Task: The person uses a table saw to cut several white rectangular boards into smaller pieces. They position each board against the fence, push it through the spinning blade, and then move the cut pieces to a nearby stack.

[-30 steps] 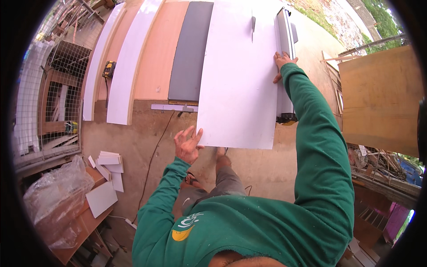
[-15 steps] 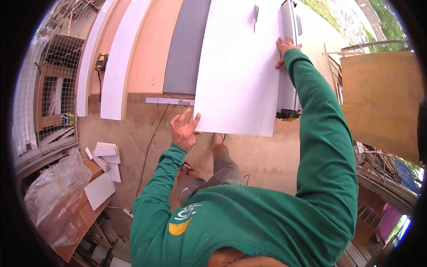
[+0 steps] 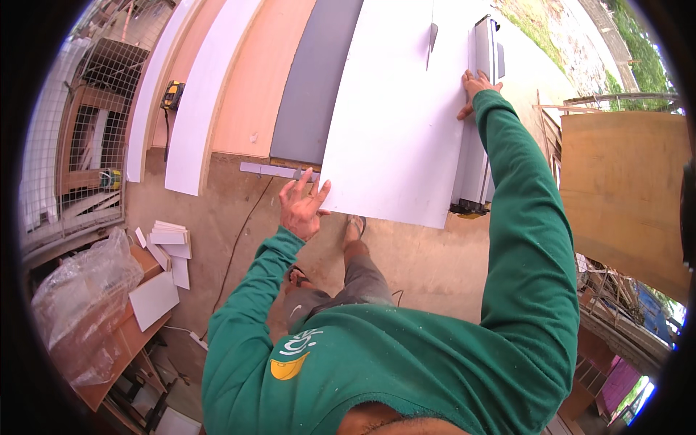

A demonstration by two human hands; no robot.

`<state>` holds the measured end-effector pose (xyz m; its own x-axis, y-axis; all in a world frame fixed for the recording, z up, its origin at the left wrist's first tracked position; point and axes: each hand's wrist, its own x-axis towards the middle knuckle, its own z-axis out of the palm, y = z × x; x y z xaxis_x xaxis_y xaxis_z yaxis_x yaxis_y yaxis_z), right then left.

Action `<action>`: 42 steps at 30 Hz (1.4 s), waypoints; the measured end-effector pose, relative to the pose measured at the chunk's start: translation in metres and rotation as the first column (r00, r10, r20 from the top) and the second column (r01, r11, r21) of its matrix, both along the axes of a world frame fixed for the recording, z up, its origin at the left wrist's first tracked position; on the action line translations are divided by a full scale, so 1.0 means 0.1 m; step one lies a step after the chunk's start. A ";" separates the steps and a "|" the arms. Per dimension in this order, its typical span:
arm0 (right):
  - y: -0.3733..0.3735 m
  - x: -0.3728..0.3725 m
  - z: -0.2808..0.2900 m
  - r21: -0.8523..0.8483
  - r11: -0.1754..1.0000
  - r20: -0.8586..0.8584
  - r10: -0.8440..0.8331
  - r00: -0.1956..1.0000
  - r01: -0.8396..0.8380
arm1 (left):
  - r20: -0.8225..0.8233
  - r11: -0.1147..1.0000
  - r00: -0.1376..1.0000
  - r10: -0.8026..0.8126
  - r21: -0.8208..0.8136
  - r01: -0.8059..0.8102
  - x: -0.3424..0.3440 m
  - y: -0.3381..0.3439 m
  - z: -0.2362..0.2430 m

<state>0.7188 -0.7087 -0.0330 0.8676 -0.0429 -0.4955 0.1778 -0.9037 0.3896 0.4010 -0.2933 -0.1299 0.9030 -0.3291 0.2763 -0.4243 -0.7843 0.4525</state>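
A large white board (image 3: 395, 130) lies flat over a saw table, its near edge overhanging toward me. My left hand (image 3: 301, 206) is at its near left corner, fingers spread and touching the edge. On the right, my right hand (image 3: 480, 92) rests with spread fingers across the board's right margin and the grey metal rip fence (image 3: 475, 170). The fence runs along the board's right side. A thin dark fin, like a saw blade or riving knife (image 3: 433, 45), stands up through the far part of the board.
Left of the board are a grey table surface (image 3: 315, 87), pinkish panels (image 3: 257, 94) and long white strips (image 3: 210, 94). A yellow-black tape measure (image 3: 172, 96) sits between strips. White offcuts (image 3: 156, 297) and plastic sheeting (image 3: 87, 304) lie lower left. A cord (image 3: 243, 246) crosses the floor.
The view has shifted slightly, so the board and fence appear a little further right and lower. Both hands keep about the same places on the board.
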 end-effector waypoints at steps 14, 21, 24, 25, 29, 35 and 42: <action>-0.02 0.26 0.01 -0.012 1.000 0.022 0.026 0.999 -0.026 | -0.031 1.000 0.999 0.017 0.007 -0.017 0.27 -0.05 0.02; -0.05 0.42 -0.05 -0.015 0.999 -0.015 -0.036 0.999 0.036 | -0.007 1.000 1.000 0.009 0.002 -0.009 0.37 -0.07 0.04; -0.03 0.44 0.02 0.001 1.000 -0.042 -0.026 0.999 0.026 | -0.009 1.000 1.000 0.011 0.012 -0.011 0.40 -0.07 0.02; -0.02 0.46 0.02 -0.002 1.000 -0.043 -0.026 0.999 0.025 | -0.010 1.000 1.000 0.012 0.016 -0.011 0.41 -0.07 0.01; -0.08 0.50 -0.01 0.001 0.999 -0.033 -0.037 0.999 0.037 | -0.024 0.999 1.000 0.012 0.040 -0.011 0.48 -0.09 0.06; -0.07 0.60 0.04 -0.022 0.999 -0.024 -0.043 0.999 0.042 | -0.036 0.999 0.999 0.027 0.032 -0.025 0.61 -0.12 0.08; -0.08 0.76 0.02 -0.025 0.999 -0.019 -0.043 0.999 0.042 | -0.042 0.998 0.998 0.036 0.054 -0.034 0.78 -0.15 0.09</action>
